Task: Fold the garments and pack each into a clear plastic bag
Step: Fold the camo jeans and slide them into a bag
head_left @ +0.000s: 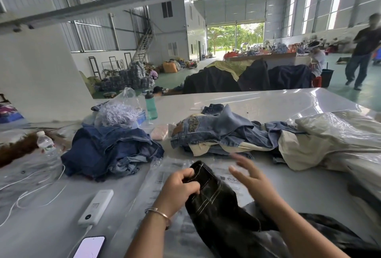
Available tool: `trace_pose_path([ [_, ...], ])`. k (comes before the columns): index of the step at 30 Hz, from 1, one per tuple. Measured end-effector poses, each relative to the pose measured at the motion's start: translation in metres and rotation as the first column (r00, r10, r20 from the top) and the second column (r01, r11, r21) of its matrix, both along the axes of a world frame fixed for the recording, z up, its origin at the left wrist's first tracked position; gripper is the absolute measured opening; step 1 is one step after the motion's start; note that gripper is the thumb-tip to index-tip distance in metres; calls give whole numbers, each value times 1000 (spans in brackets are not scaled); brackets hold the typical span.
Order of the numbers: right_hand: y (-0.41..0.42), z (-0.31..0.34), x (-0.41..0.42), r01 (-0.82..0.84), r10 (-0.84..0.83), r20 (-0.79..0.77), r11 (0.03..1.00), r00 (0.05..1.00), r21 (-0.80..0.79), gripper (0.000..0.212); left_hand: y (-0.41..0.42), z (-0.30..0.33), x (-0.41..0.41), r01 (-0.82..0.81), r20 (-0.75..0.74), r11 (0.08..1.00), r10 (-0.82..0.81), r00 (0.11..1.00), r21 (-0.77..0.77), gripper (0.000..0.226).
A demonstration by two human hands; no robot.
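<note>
A black denim garment [216, 206] with white stitching lies on the table in front of me. My left hand [179, 187] grips its upper edge, fingers curled round the fabric. My right hand [249, 177] hovers just to the right of the garment, fingers spread and blurred, holding nothing. Under the garment lies a stack of clear plastic bags [165, 177] with printed text. A dark blue denim pile [111, 150] sits at the left. A heap of lighter jeans and cream garments [222, 134] sits behind my hands.
A white power bank [97, 206] with cable and a phone [89, 247] lie at the near left. A water bottle [46, 144], a teal bottle [151, 106] and a bag of tags [117, 113] stand further back. Bagged cream garments [340, 130] fill the right. A person [362, 51] walks beyond the table.
</note>
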State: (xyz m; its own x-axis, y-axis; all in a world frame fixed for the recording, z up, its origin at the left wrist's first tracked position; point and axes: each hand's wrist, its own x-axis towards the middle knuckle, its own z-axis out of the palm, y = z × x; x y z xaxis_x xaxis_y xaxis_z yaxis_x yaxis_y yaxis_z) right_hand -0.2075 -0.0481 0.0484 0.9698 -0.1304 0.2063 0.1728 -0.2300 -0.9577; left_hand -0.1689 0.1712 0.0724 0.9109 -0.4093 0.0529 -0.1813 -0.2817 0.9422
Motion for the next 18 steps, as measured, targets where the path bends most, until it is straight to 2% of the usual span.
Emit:
trace_pose_path([
  [1,-10,1,3,63,-60,-50,997,997,51,68,6,5,-5,86,37,996,-86,996,-6,11],
  [2,-18,3,6,59,-45,-121,992,992,113,83,11,8,-8,161,71,986,-159,985,-29,19],
  [3,-24,3,10,-3,37,-168,979,985,202,89,14,11,-11,222,91,974,-217,972,-52,25],
  [4,-26,3,13,-107,168,-176,944,970,311,90,16,14,-14,269,99,960,-262,960,-71,29],
  [6,-27,1,14,-290,410,-129,804,903,520,81,18,16,-19,335,83,936,-328,941,-105,32],
  [8,-27,-5,12,-401,565,-98,686,819,608,76,22,15,-22,356,37,927,-354,934,-120,32],
  [9,-27,-7,10,-426,600,-110,673,792,604,73,25,14,-21,346,19,931,-346,938,-116,32],
  [11,-31,-8,10,-392,563,-168,730,809,560,62,31,9,-17,270,-2,956,-272,962,-112,31],
  [13,-33,-3,13,-266,407,-188,820,894,507,42,35,4,-12,144,0,987,-144,990,-78,30],
  [16,-21,22,16,-130,166,-69,923,984,363,25,33,6,-13,13,-3,998,-13,1000,-63,26],
  [18,-10,42,18,-3,-4,52,993,999,120,12,33,12,-11,-14,9,1000,14,1000,-9,19],
])
